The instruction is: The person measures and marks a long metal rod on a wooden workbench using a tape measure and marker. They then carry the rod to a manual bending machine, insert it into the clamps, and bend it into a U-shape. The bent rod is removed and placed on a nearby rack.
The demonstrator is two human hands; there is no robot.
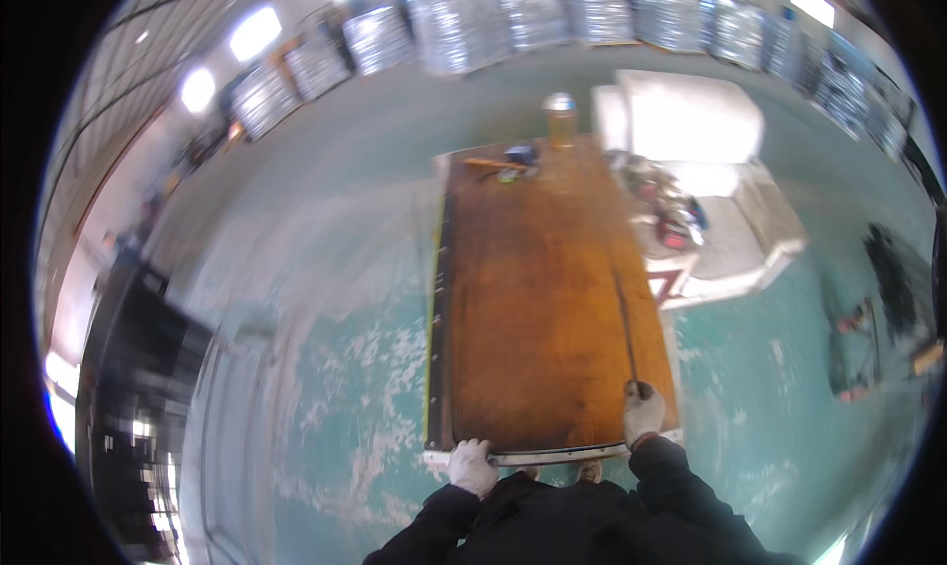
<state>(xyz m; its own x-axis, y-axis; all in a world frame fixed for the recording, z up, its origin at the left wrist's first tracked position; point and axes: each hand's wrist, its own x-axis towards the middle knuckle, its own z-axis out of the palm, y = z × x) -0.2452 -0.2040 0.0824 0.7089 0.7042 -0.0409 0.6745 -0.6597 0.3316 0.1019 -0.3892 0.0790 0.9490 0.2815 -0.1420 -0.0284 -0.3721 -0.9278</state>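
Observation:
In front of me stands a long table with a worn brown wooden top (538, 309). My left hand (473, 468), in a white glove, has its fingers curled over the near left corner, on the pale edge strip (552, 457). My right hand (644, 413), also in a white glove, is closed at the near right part of the top. From it a long thin dark rod (625, 314) runs away along the right side of the tabletop. The rod is blurred, and its far end cannot be made out.
A tape-like yellow-green line (431, 338) edges the table's left side. On its far end are small tools (508, 163) and a jar of yellowish liquid (561, 121). A white armchair (705, 185) and a cluttered stand (666, 215) adjoin the right. Wrapped stacks (459, 28) line the back.

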